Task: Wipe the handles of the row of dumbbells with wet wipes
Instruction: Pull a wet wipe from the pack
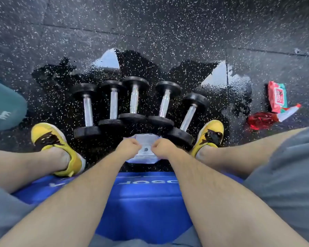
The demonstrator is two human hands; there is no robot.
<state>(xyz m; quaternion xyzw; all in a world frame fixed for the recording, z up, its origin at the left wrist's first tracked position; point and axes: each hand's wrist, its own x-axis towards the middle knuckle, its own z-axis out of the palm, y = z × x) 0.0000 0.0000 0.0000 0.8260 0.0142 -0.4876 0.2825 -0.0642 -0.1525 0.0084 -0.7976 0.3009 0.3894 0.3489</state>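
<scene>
A row of five black round-headed dumbbells (134,98) with shiny metal handles lies on the black speckled rubber floor (150,32), which gleams wet around them. Just on the near side of the dumbbells, a soft white plastic pack of wet wipes (144,158) sits between the person's two hands. The left hand (128,148) has its fingers curled in and pinches the pack's left edge. The right hand (163,148) is curled the same way and pinches the right edge. The pack's white lid flap (144,139) stands open toward the dumbbells, baring a small dark oval opening (146,149); what lies inside cannot be told. Well to the right of the dumbbells a second pack, a red and green wipes packet (277,98), lies flat on the floor, and whether it is sealed cannot be told. A crumpled red plastic bag (260,120) lies just nearer than it, its contents hidden. Two yellow shoes (52,139) flank the near end of the row, and a blue padded cushion (144,193) lies nearer than the dumbbells, under the forearms.
</scene>
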